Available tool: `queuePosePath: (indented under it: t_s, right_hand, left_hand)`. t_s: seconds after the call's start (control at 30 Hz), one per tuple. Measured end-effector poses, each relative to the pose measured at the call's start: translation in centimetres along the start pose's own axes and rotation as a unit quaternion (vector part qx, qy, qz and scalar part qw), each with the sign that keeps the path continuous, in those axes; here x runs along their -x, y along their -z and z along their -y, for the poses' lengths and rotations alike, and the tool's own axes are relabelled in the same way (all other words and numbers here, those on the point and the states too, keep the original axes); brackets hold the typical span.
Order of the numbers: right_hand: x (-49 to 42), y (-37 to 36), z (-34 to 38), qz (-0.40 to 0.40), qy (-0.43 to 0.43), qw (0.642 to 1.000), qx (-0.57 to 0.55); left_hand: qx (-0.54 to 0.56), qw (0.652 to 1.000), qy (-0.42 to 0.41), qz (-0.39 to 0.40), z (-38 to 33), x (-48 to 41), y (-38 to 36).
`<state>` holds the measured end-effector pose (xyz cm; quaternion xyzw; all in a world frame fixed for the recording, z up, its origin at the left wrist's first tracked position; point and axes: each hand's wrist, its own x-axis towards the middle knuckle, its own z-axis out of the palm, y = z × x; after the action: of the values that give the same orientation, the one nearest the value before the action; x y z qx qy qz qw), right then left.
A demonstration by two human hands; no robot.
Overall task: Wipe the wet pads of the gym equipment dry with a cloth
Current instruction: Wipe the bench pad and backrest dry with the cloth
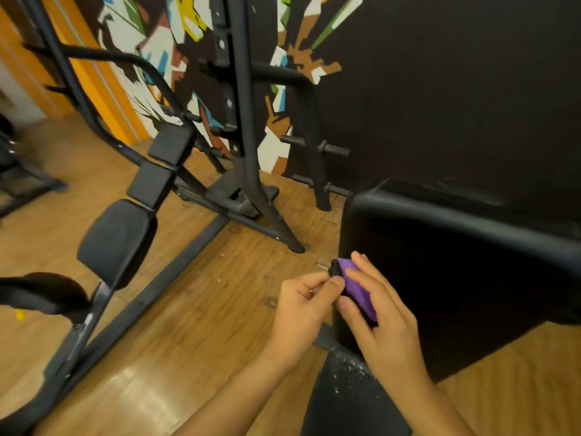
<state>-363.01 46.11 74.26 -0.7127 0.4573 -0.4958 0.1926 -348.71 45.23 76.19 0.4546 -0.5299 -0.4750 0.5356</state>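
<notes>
A folded purple cloth (358, 286) with a black edge is held between both hands in front of a large black back pad (456, 262). My right hand (383, 319) grips the cloth from the right, fingers curled over it. My left hand (303, 309) pinches the cloth's left end with thumb and fingers. Below the hands lies a black seat pad (345, 401) speckled with water drops near its top. The cloth hovers just off the back pad's left edge; whether it touches the pad I cannot tell.
A black machine frame (248, 127) stands at the centre on the wooden floor (195, 309), with several black pads (116, 240) on an angled bar to the left. Pegs (333, 149) stick out near the painted wall. Another dark pad (44, 294) sits at the far left.
</notes>
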Motion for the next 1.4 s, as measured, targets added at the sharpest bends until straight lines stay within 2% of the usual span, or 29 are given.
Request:
queuePosePath:
  t_s: [0.2,0.37,0.5,0.6,0.7,0.8,0.9,1.07,1.17,1.3,1.4]
  right_hand:
    - [-2.8,5.3,6.6,0.033,-0.011,0.999,-0.024]
    - [-5.6,7.8,12.0,0.013,0.003,1.000,-0.027]
    - [-7.1,8.8,14.6,-0.033,0.012,0.999,-0.023]
    - [-8.6,9.3,15.8,-0.036,0.035,0.999,-0.014]
    - [-9.9,9.9,16.3,-0.055,0.037,0.997,-0.032]
    - [-11.3,10.6,16.4,-0.083,0.006,0.994,-0.067]
    - [-11.9,10.2,16.7,-0.085,-0.019,0.992,-0.088]
    - [-13.0,9.8,18.2,-0.070,-0.012,0.992,-0.100]
    - [-13.3,9.0,18.6,-0.097,-0.032,0.987,-0.128]
    - [-13.5,8.0,19.2,-0.106,-0.026,0.983,-0.149]
    - [-14.5,8.7,19.7,-0.041,0.017,0.994,-0.103]
  left_hand:
    - [-0.019,1.000,-0.007,-0.021,-7.9,1.9,0.2]
    - [-0.080,0.993,-0.075,-0.046,-14.5,2.3,1.2]
    - [-0.112,0.987,-0.110,-0.040,-17.2,2.5,3.2]
    - [-0.148,0.981,-0.119,-0.032,-18.7,3.1,5.0]
    - [-0.184,0.971,-0.130,-0.074,-18.9,3.4,7.4]
    - [-0.131,0.978,-0.105,-0.127,-18.6,3.8,9.9]
    - [-0.112,0.980,-0.086,-0.143,-18.1,4.6,10.6]
    - [-0.008,0.985,-0.042,-0.165,-17.7,5.4,11.5]
    - [0.062,0.978,-0.044,-0.194,-17.9,5.5,11.7]
    - [0.062,0.979,-0.024,-0.193,-18.0,5.8,11.7]
    - [0.027,0.985,-0.028,-0.167,-17.8,6.4,12.5]
